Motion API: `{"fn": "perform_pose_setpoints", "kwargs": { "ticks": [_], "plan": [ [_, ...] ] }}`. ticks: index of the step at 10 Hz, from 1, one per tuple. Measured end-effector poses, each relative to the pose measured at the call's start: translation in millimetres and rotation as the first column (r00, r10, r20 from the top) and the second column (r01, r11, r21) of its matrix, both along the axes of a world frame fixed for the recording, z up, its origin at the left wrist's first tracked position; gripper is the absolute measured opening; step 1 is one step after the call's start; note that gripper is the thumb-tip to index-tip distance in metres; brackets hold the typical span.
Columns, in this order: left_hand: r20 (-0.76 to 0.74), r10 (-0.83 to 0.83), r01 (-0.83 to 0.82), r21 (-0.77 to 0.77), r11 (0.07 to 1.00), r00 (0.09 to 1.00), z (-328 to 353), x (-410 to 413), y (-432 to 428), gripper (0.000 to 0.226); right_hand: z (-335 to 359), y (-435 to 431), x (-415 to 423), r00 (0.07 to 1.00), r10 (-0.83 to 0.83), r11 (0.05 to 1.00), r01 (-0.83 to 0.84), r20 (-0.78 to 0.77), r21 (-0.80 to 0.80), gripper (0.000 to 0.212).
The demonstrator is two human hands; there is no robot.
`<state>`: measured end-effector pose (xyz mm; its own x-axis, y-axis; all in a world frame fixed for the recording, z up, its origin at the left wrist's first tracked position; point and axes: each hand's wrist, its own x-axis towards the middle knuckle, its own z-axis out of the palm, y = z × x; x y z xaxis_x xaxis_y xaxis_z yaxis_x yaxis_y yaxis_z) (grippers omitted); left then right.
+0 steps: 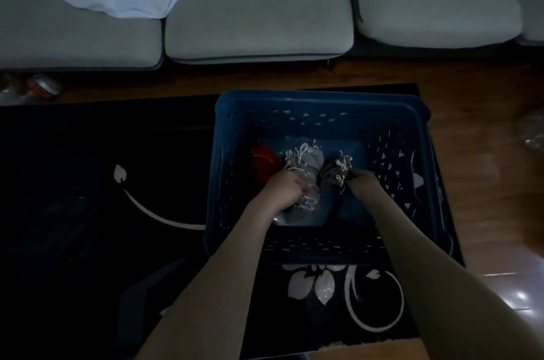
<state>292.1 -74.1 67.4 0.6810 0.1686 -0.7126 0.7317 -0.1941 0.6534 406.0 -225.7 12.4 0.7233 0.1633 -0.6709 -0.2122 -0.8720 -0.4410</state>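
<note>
Basket on rug | grey cloth lies on basket floor | left hand curls round it | right hand pinches its darker fringed end | risk: on lifting, fringe may snag wall slots or drag out red cloth just beside; dim light hides tangles.

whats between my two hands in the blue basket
In the head view, bunched grey fringed cloth fills the gap: the left hand grips its lighter part, the right hand its darker end.
</note>
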Motion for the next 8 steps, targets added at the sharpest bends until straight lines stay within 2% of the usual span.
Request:
{"fn": "perform_pose_setpoints", "kwargs": {
  "ticks": [1, 2, 3, 4, 5, 6, 7, 8],
  "plan": [
    [-0.03, -0.058, 0.059, 0.002, 0.998, 0.998, -28.1, 5.4, -2.4, 0.029, -19.4, 6.4, 14.8, 0.996, 0.089, 0.987, -0.09, -0.016, -0.132, 0.029],
    [-0.043, -0.099, 0.102, 0.055, 0.993, 0.994, -45.4, 4.5, -1.4, 0.03, -23.8, 10.3, 19.3, 0.999, 0.047, 0.986, -0.046, 0.002, -0.161, 0.028],
    [-0.05, -0.055, 0.058, 0.066, 0.996, 0.997, -50.2, 5.0, -3.2, 0.021, -19.7, 14.6, 19.8, 0.996, -0.016, 0.991, 0.026, 0.084, -0.13, 0.029],
    [-0.061, -0.004, 0.009, 0.078, 0.997, 0.998, -41.1, 5.8, -3.5, 0.019, -11.9, 19.7, 18.7, 0.997, -0.034, 0.994, 0.041, 0.074, -0.1, 0.037],
    [-0.058, -0.026, 0.033, 0.13, 0.991, 0.998, -25.8, 6.0, -3.3, 0.027, 1.9, 20.3, 8.8, 0.995, -0.062, 0.991, 0.07, 0.072, -0.114, 0.048],
    [-0.016, -0.019, 0.022, 0.185, 0.982, 1.0, -5.3, 3.4, -2.1, 0.028, 26.9, 19.8, -9.7, 0.993, -0.051, 0.991, 0.064, 0.108, -0.12, 0.048],
    [-0.003, 0.021, -0.019, 0.204, 0.979, 1.0, 16.7, -2.3, -0.2, 0.027, 53.4, 23.8, -31.8, 0.997, -0.012, 0.994, 0.021, 0.077, -0.105, 0.049],
    [-0.1, -0.016, 0.034, 0.175, 0.984, 0.995, 36.8, -5.1, -3.0, 0.028, 79.8, 28.3, -50.7, 0.996, 0.09, 0.995, -0.09, -0.003, -0.049, 0.039]
  ]
}}
